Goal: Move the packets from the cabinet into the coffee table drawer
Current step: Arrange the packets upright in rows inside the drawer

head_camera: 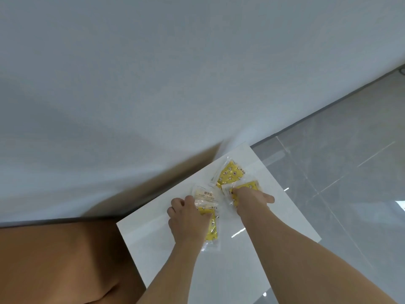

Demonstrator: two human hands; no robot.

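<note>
Head view. A glossy white rectangular cabinet top (252, 249) sits against a plain white wall (153, 73); its far edge meets the wall, its right edge runs beside a grey tiled floor (339, 172). A brown wooden surface (54, 260) adjoins it on the near left.

Clear plastic packets with yellow patterned contents lie clustered on the far half of the white top. The far yellow packet (230, 174) lies with its long axis running near-left to far-right, one end toward the wall corner. A pale printed packet (206, 195) lies just left of it. A third yellow packet (211, 229) lies lengthwise near to far, partly under the left hand.

The left hand (188, 218) has its fingers curled and grasps the pale and near packets. The right hand (249, 199) presses on a fourth yellow packet (247, 186), thumb out to the right; whether it pinches cannot be told.

Bare white surface extends near and right of the cluster, up to the right edge.
</note>
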